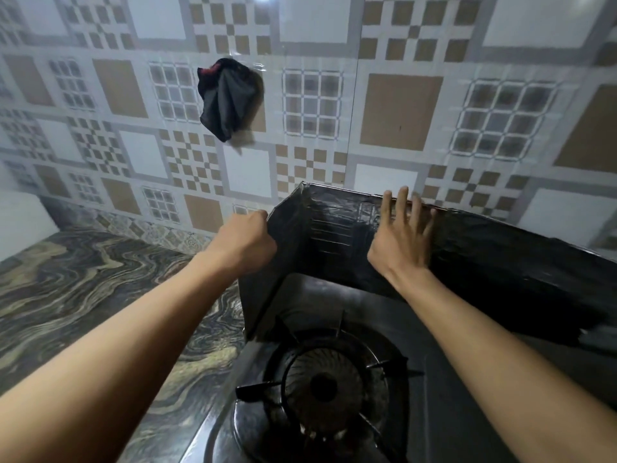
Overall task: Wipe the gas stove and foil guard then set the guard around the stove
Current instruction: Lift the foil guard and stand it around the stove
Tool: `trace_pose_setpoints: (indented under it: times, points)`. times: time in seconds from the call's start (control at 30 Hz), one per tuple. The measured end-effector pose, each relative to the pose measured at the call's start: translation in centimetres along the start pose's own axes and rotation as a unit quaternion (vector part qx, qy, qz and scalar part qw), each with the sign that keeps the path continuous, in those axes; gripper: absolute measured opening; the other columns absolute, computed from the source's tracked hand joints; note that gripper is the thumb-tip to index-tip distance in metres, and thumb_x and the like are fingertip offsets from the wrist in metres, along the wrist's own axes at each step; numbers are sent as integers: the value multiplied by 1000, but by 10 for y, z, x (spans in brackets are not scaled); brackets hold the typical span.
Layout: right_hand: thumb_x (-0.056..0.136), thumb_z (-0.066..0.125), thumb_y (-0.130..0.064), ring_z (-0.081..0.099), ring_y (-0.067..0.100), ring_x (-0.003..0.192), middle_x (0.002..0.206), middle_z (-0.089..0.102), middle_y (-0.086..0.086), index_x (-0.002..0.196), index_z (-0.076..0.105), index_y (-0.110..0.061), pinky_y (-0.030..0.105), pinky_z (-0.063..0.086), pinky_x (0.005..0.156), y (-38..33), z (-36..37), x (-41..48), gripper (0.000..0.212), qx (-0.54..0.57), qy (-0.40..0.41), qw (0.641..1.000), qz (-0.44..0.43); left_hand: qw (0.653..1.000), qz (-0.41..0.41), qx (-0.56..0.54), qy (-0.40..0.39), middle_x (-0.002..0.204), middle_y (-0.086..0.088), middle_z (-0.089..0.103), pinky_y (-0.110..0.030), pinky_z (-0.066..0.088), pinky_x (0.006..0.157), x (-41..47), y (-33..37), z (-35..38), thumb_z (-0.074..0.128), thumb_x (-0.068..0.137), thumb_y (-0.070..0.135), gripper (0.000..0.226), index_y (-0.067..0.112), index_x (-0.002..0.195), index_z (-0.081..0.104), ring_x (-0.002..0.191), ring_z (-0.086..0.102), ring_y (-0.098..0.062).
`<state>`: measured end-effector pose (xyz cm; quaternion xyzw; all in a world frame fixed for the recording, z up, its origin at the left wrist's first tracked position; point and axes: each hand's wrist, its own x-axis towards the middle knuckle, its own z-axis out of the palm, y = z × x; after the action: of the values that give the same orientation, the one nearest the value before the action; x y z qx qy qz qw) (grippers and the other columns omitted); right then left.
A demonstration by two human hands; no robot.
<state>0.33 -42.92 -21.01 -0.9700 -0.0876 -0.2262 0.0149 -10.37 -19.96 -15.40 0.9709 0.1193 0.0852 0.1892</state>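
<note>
The dark foil guard (334, 222) stands upright, folded around the back and left side of the black gas stove (434, 379). My left hand (245, 243) is closed on the top edge of the guard's left panel. Against the guard's back panel lies my right hand (402, 238), flat, with the fingers spread and reaching over its top edge. The stove's round burner (325, 385) with its pan support sits below my arms. A dark cloth (225, 98) hangs on the tiled wall above and left of the guard.
A patterned tiled wall (400, 111) rises right behind the guard. The marbled countertop (83, 279) stretches to the left of the stove. A white object (23, 215) stands at the far left edge of the counter.
</note>
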Motion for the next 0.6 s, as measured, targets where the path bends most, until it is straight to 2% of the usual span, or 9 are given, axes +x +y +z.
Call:
trace_pose_setpoints:
  times: [0.1, 0.17, 0.23, 0.43, 0.6]
  points:
    - [85, 52, -14, -9, 41, 149, 163, -10, 18, 156, 0, -8, 59, 10, 119, -8, 6, 0, 88, 49, -16, 998, -24, 1000, -1, 0, 0, 113, -24, 63, -37, 46, 76, 0, 0, 0, 47, 84, 11, 35, 9, 118, 56, 101, 60, -42]
    - [85, 49, -8, -8, 44, 148, 163, -6, 21, 156, 3, -6, 59, 22, 117, -9, 8, 3, 85, 78, -21, 996, -43, 1000, 4, 6, 4, 114, -24, 63, -39, 47, 79, 0, -1, -1, 48, 84, 12, 37, 9, 120, 56, 102, 60, -43]
    - [85, 48, -6, -7, 44, 148, 162, -1, 21, 156, 7, -6, 58, 24, 116, -6, 9, 7, 82, 98, -18, 993, -62, 1000, 9, 12, 0, 117, -24, 63, -40, 47, 81, 2, -2, -2, 47, 84, 13, 40, 9, 123, 55, 104, 60, -42]
    - [89, 44, -3, -18, 36, 148, 164, -9, 14, 156, 4, -5, 50, 9, 120, 13, 16, 14, 78, 71, -16, 993, -97, 1000, 12, -24, -12, 126, -25, 61, -45, 49, 93, 8, -5, -4, 44, 85, 11, 46, 11, 130, 53, 112, 57, -44]
    - [93, 47, -16, -14, 34, 150, 164, -9, 16, 156, 7, -5, 52, -1, 121, 27, 21, 15, 75, 24, -15, 992, -122, 999, 29, -30, -8, 123, -24, 63, -40, 47, 89, 10, 1, -3, 47, 86, 12, 43, 10, 128, 55, 111, 57, -41]
